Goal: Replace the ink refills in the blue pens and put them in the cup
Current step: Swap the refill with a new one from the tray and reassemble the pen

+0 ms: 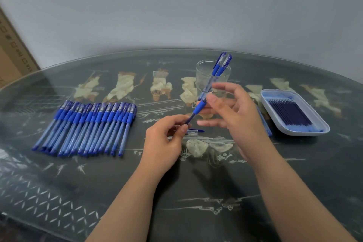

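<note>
We log table [216, 212]: glossy glass top over dark painted surface | pens [86, 127]: translucent blue plastic barrels, matt rubbery grips | cup [202, 76]: clear, smooth | tray [304, 134]: smooth white plastic | box [11, 55]: matt cardboard

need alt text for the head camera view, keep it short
Two hands hold one blue pen above a dark glass-topped table: the left hand pinches its tip end, the right hand its barrel. A row of blue pens lies to the left, a clear cup with two pens stands behind, and a white tray of refills sits on the right.
</note>
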{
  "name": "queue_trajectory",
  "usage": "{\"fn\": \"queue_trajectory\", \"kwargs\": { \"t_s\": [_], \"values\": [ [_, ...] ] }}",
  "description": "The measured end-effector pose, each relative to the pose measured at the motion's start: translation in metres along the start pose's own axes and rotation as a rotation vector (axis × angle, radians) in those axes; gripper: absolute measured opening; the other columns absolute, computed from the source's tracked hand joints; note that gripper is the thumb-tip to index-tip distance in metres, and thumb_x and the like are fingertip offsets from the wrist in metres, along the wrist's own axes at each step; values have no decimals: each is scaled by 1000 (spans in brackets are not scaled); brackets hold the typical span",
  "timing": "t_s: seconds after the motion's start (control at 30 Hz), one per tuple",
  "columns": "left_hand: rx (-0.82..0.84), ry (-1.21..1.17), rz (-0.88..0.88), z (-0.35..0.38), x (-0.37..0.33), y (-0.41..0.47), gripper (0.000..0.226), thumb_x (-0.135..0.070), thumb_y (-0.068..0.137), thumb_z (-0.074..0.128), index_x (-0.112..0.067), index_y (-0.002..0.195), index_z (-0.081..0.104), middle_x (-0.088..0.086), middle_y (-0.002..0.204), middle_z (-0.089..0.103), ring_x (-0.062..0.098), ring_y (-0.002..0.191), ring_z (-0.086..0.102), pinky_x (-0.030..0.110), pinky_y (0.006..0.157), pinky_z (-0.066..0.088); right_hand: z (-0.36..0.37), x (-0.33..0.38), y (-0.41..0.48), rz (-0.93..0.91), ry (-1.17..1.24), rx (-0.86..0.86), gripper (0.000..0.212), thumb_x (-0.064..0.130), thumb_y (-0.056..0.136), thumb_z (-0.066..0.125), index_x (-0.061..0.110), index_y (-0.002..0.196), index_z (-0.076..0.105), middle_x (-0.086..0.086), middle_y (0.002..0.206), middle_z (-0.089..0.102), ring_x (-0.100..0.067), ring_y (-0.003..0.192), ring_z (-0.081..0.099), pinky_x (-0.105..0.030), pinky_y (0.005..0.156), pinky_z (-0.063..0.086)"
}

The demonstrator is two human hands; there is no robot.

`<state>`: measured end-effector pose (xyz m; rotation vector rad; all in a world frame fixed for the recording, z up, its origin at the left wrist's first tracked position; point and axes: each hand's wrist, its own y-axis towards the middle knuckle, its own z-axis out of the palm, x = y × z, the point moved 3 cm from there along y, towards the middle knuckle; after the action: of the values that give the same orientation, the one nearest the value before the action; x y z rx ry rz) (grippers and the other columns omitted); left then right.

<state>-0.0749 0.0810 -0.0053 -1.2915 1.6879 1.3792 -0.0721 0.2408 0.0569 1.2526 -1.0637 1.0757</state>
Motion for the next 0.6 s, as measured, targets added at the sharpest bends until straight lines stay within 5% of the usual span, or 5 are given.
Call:
{"fn": "queue_trajectory", "kwargs": {
  "t_s": [0.1,0.23,0.33,0.4,0.6],
  "values": [
    [3,-16,-13,0,-1,0,37,4,87,66,-32,97,67,-11,90,72,-1,82,67,9,77,48,2,0,1,-21,-43,25,18,8,97,56,12,113,65,-9,95,75,-19,88,74,-38,69,62],
    [11,36,8,1,0,0,35,2,87,67,-31,98,67,-10,91,72,-1,82,66,9,78,48,3,-4,0,-11,-31,-60,17,16,89,68,5,96,57,-10,86,75,-20,82,74,-39,65,62],
    [11,27,10,1,0,0,35,2,87,67,-31,99,67,-10,91,72,-1,82,66,8,77,47,3,-3,0,1,16,-23,32,25,85,68,15,112,55,-12,88,74,-19,84,74,-39,66,62],
    [6,15,1,0,0,0,36,2,87,67,-32,98,67,-11,91,72,-1,82,67,7,76,46,5,-2,0,-10,-3,9,23,16,94,61,19,116,61,-11,92,74,-19,87,73,-38,67,62],
    [-17,76,52,-1,1,-1,36,2,89,64,-33,100,66,-13,90,72,0,88,67,11,80,49,3,-8,1,-33,-57,-92,13,9,93,64,-3,89,58,-7,83,75,-19,79,74,-40,61,62]
  ]
}}
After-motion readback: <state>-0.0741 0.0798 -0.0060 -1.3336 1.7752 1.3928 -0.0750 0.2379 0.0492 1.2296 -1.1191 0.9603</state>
